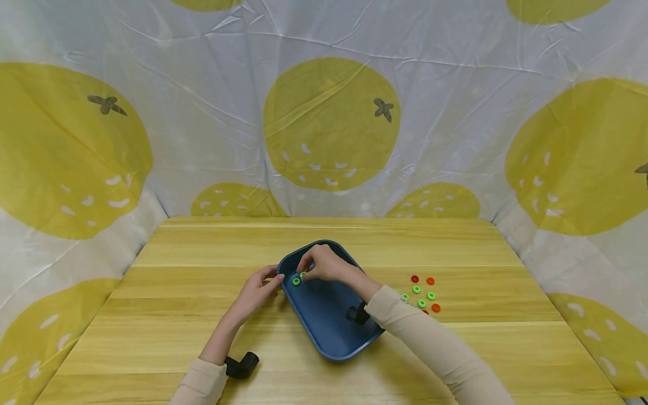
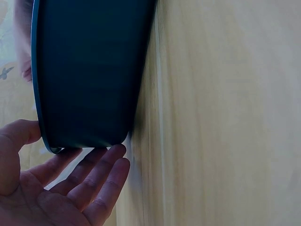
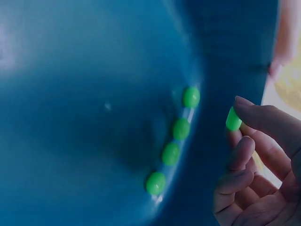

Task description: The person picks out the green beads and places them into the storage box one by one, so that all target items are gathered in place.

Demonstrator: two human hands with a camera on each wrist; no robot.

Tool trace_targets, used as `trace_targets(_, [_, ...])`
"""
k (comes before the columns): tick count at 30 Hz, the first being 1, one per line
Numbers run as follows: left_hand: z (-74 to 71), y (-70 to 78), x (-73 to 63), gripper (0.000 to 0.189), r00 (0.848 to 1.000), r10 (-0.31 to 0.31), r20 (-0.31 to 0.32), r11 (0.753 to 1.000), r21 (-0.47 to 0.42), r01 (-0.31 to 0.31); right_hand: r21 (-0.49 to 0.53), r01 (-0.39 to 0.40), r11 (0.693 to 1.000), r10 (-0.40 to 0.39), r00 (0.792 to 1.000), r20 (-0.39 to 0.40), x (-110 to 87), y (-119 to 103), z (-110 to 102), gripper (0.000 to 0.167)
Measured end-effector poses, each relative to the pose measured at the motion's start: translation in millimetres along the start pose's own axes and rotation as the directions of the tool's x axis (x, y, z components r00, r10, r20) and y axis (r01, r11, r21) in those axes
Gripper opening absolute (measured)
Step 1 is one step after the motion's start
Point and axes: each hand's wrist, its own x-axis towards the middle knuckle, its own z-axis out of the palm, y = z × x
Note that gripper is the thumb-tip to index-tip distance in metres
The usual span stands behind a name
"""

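A deep blue plastic tray stands at an angle on the table. At its far left corner my left hand holds it, thumb at the rim and fingers spread along the outer wall, as the left wrist view shows. My right hand reaches over the tray's far end. Between its thumb and fingertip it pinches a green ring-shaped bead, held up off the tray's floor. Several more green beads lie in a row along the foot of the tray's wall; the right hand hides most of them in the head view.
To the right of the tray, loose green beads and red or orange beads are scattered on the wooden table; the right sleeve partly covers some. A fabric curtain with yellow fruit prints hangs behind the table's far edge.
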Motion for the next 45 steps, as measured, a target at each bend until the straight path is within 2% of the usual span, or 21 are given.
trace_targets(9, [-0.2, -0.9, -0.4, 0.043, 1.000, 0.014, -0.002, 1.000, 0.009, -0.014, -0.091, 0.015, 0.996, -0.007, 0.997, 0.081, 3.8, -6.9, 19.4, 0.012])
trace_targets(16, [0.1, -0.7, 0.1, 0.043, 1.000, 0.011, -0.001, 1.000, 0.018, -0.010, -0.158, -0.002, 0.987, 0.019, 0.995, 0.101, 3.7, -7.2, 30.2, 0.010])
trace_targets(21, [0.3, -0.3, 0.7, 0.043, 1.000, 0.012, 0.001, 1.000, 0.020, -0.012, -0.162, -0.018, 0.987, 0.035, 0.994, 0.104, 2.3, -7.4, 31.6, 0.012])
trace_targets(30, [0.2, 0.4, -0.6, 0.043, 1.000, 0.002, -0.006, 1.000, 0.014, -0.002, -0.139, -0.033, 0.990, 0.047, 0.995, 0.092, 1.3, -6.3, 29.8, 0.010])
trace_targets(36, [0.2, 0.9, -1.4, 0.044, 1.000, 0.000, -0.003, 1.000, 0.015, 0.000, -0.123, 0.001, 0.992, 0.005, 0.999, 0.049, -0.7, -4.0, 25.6, 0.010])
trace_targets(40, [0.8, 1.3, -1.6, 0.044, 1.000, 0.000, -0.002, 1.000, 0.017, 0.000, -0.054, 0.014, 0.998, -0.015, 1.000, -0.003, -1.4, -1.0, 20.9, 0.011])
trace_targets(45, [0.8, 0.4, -0.2, 0.044, 1.000, 0.001, -0.006, 1.000, 0.017, -0.001, 0.085, 0.025, 0.996, -0.021, 0.998, -0.057, -1.1, 1.2, 14.8, 0.012])
